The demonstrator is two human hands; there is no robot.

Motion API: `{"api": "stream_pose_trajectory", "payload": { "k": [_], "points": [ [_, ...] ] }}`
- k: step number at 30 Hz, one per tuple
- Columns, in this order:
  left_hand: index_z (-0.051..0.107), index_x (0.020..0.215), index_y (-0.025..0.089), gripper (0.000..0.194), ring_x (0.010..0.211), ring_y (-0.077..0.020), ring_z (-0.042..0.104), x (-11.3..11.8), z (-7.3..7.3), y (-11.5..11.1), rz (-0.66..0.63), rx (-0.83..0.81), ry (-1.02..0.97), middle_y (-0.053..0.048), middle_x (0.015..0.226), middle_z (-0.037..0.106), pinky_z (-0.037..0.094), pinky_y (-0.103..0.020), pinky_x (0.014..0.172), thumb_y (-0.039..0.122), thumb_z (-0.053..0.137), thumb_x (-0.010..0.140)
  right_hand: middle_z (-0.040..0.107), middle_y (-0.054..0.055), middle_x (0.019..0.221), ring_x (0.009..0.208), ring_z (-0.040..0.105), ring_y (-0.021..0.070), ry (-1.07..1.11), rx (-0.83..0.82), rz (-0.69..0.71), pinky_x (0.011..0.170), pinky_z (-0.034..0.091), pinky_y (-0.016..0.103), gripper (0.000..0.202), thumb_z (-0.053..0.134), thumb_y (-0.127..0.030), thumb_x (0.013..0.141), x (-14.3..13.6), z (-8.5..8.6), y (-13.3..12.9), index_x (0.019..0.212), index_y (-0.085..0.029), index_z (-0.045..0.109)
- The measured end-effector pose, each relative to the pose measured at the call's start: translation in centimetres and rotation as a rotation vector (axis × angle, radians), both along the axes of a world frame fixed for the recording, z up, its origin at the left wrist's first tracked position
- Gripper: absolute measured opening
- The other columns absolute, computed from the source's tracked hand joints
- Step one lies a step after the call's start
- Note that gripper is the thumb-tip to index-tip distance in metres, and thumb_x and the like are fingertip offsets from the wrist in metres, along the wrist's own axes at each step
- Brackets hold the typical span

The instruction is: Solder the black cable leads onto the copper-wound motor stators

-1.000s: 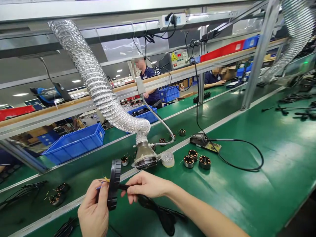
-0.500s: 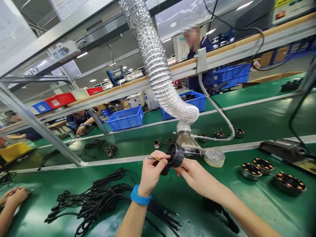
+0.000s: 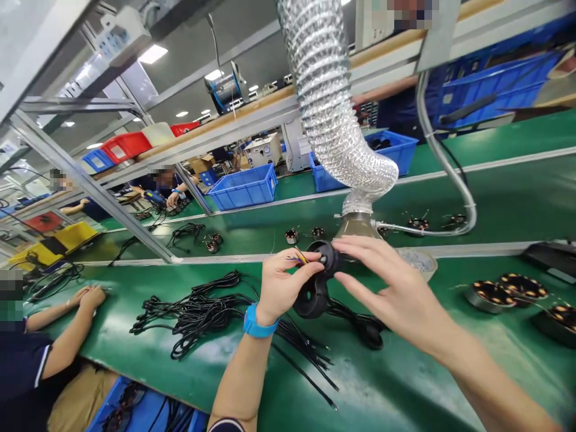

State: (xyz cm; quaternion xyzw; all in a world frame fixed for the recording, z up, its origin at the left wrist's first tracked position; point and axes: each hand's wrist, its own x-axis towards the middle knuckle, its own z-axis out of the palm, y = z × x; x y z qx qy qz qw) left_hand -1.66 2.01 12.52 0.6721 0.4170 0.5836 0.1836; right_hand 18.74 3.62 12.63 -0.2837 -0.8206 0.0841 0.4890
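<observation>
My left hand point(image 3: 283, 279), with a blue band at the wrist, pinches thin coloured wires point(image 3: 300, 258) at the opening of a black plastic housing point(image 3: 314, 295). The housing has two round parts, one above the other. On its right side is my right hand point(image 3: 387, 276), fingers spread, the fingertips close to or touching the upper ring. A black cable with a thick end point(image 3: 371, 336) lies below the hands. Left of them a heap of black cables point(image 3: 202, 318) rests on the green table point(image 3: 148, 360), the stripped ends pointing to the lower right.
A silver duct point(image 3: 328, 102) with a funnel point(image 3: 357, 225) hangs just behind the hands. Copper-wound stators point(image 3: 490, 297) sit on the right, near a round clear container point(image 3: 418, 262). At left, a person's hands point(image 3: 92, 297) rest on the table. Blue bins point(image 3: 245, 187) stand farther back.
My right hand has opened from its grip and spread its fingers beside the housing. The housing has turned, showing its lower round part. The camera view has shifted left and down.
</observation>
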Motion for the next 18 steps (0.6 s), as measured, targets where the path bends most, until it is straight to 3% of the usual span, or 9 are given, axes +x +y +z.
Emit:
{"api": "stream_pose_trajectory", "payload": {
  "k": [2, 7, 9, 12, 16, 18],
  "points": [
    [0.079, 0.088, 0.020, 0.009, 0.082, -0.0184, 0.071, 0.6, 0.1, -0.7, -0.008, 0.080, 0.030, -0.006, 0.089, 0.077, 0.056, -0.030, 0.076, 0.024, 0.077, 0.081, 0.052, 0.010, 0.139, 0.129, 0.048, 0.0247, -0.076, 0.070, 0.026, 0.110, 0.041, 0.047, 0.032, 0.054, -0.027, 0.099, -0.9, -0.2, -0.3, 0.131, -0.020, 0.057],
    [0.078, 0.092, 0.021, 0.013, 0.081, -0.0170, 0.071, 1.2, 0.1, -1.5, 0.035, 0.204, -0.052, -0.004, 0.088, 0.076, 0.058, -0.030, 0.074, 0.017, 0.077, 0.080, 0.060, 0.006, 0.129, 0.135, 0.041, 0.0298, -0.251, 0.153, -0.080, 0.118, 0.022, 0.061, 0.017, 0.054, -0.016, 0.095, -0.5, 0.0, -0.5, 0.092, -0.020, 0.071],
    [0.077, 0.092, 0.021, 0.013, 0.080, -0.0167, 0.071, 1.3, 0.1, -1.5, 0.032, 0.220, -0.042, -0.003, 0.088, 0.076, 0.058, -0.030, 0.073, 0.016, 0.078, 0.079, 0.064, 0.006, 0.119, 0.124, 0.052, 0.0260, -0.250, 0.091, -0.052, 0.117, 0.026, 0.057, 0.017, 0.055, -0.018, 0.095, -0.3, 0.1, -0.6, 0.103, -0.020, 0.070],
    [0.077, 0.092, 0.020, 0.013, 0.080, -0.0166, 0.071, 1.9, 0.0, -1.6, 0.030, 0.259, 0.018, -0.003, 0.087, 0.076, 0.058, -0.030, 0.073, 0.017, 0.078, 0.080, 0.065, 0.006, 0.114, 0.107, 0.060, 0.0210, -0.203, -0.036, 0.096, 0.103, 0.044, 0.044, 0.026, 0.054, -0.029, 0.099, -0.6, -0.2, -0.6, 0.122, -0.020, 0.061],
    [0.074, 0.096, 0.017, 0.011, 0.089, -0.0177, 0.071, 2.8, 0.0, -1.9, 0.015, 0.209, -0.006, -0.005, 0.093, 0.075, 0.058, -0.032, 0.082, 0.023, 0.070, 0.088, 0.068, 0.007, 0.102, 0.091, 0.064, 0.0213, -0.125, -0.054, 0.203, 0.078, 0.051, 0.034, 0.028, 0.044, -0.038, 0.104, -0.9, -1.5, -0.1, 0.102, -0.021, 0.066],
    [0.070, 0.111, 0.015, 0.025, 0.096, -0.0185, 0.070, 2.6, -0.2, -1.7, -0.001, 0.166, 0.027, -0.008, 0.104, 0.073, 0.057, -0.034, 0.088, 0.032, 0.062, 0.094, 0.069, 0.007, 0.096, 0.084, 0.064, 0.0212, -0.052, -0.070, 0.193, 0.072, 0.050, 0.033, 0.029, 0.048, -0.045, 0.102, -0.6, -2.1, 0.5, 0.097, -0.024, 0.068]
  ]
}}
